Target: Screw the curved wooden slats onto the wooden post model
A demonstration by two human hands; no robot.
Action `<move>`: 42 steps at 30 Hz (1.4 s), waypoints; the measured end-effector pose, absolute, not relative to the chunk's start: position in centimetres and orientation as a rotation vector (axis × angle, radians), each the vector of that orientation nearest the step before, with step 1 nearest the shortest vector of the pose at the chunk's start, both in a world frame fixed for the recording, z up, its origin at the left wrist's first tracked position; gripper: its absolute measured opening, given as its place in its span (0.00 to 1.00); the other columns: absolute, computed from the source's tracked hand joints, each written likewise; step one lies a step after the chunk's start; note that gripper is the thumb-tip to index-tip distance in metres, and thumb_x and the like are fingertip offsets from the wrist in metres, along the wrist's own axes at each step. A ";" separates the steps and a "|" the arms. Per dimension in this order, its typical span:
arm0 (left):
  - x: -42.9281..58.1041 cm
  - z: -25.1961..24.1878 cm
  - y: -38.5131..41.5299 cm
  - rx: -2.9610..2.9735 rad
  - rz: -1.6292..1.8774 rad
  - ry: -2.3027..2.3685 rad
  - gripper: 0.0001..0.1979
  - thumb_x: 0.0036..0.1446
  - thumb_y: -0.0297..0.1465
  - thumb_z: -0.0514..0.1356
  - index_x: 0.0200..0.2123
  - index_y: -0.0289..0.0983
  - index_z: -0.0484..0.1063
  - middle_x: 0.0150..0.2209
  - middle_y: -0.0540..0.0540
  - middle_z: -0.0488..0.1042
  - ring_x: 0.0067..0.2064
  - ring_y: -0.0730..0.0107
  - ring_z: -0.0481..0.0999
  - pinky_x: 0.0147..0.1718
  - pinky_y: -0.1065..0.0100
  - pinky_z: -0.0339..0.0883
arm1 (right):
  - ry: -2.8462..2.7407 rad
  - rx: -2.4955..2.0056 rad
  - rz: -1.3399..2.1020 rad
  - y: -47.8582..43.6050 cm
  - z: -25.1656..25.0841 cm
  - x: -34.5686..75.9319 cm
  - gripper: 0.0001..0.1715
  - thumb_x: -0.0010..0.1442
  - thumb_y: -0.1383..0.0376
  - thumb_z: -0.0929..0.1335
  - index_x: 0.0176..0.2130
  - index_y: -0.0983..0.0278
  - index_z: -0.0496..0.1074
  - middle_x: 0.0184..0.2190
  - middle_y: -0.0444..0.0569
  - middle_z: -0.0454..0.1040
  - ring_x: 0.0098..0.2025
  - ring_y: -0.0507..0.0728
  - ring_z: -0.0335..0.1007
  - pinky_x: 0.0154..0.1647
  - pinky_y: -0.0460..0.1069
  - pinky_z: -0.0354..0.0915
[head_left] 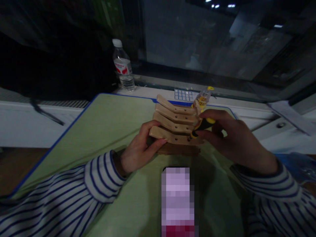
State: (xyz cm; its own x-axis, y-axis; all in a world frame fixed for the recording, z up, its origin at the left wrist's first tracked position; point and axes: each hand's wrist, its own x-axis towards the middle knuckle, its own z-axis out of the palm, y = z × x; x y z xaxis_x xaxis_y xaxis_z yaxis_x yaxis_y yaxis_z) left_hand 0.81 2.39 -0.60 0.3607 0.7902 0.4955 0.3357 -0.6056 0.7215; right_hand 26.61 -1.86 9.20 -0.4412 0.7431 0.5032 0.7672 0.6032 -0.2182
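Observation:
Several angled wooden slats with small drilled holes form a row in a wooden frame, held over the table in front of me. My left hand grips its left end, with the thumb along the near slat and the fingers behind. In my right hand is a screwdriver with a black and yellow handle, pinched between thumb and fingers. Its lower end points at a hole near the right end of the nearest slat; whether it sits in a screw I cannot tell.
A phone with a blurred screen lies on the green table nearest me. Along the window ledge stand a water bottle, a blue-gridded sheet and a small yellow-capped bottle. White paper hangs at the right.

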 end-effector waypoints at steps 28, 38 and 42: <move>0.7 -1.0 2.7 2.122 1.189 0.938 0.23 0.61 0.36 0.59 0.57 0.43 0.55 0.51 0.45 0.69 0.52 0.63 0.71 0.51 0.61 0.65 | -2.244 -1.066 0.210 -1.9 9.5 26.1 0.27 0.63 0.71 0.66 0.59 0.57 0.62 0.53 0.49 0.75 0.48 0.53 0.75 0.43 0.46 0.73; 0.7 -1.0 2.6 2.128 1.200 0.925 0.22 0.61 0.36 0.59 0.56 0.43 0.55 0.51 0.45 0.68 0.52 0.63 0.70 0.52 0.61 0.65 | -2.273 -1.109 0.095 -1.9 9.7 26.1 0.22 0.63 0.68 0.67 0.56 0.59 0.64 0.50 0.49 0.76 0.43 0.52 0.76 0.35 0.44 0.72; 0.7 -0.9 2.6 2.132 1.188 0.946 0.22 0.62 0.37 0.59 0.56 0.43 0.55 0.50 0.45 0.69 0.51 0.63 0.71 0.50 0.61 0.66 | -2.263 -1.125 -0.011 -1.8 9.4 26.2 0.23 0.62 0.66 0.68 0.56 0.60 0.63 0.48 0.50 0.76 0.35 0.51 0.76 0.29 0.44 0.69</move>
State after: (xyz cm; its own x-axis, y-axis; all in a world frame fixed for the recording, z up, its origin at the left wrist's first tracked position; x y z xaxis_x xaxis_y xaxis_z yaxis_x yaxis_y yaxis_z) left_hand 0.75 2.58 -0.90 0.3719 0.7765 0.5087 0.3224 -0.6220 0.7136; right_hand 26.17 -1.83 9.43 -0.4570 0.7217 0.5199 0.7266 0.6401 -0.2498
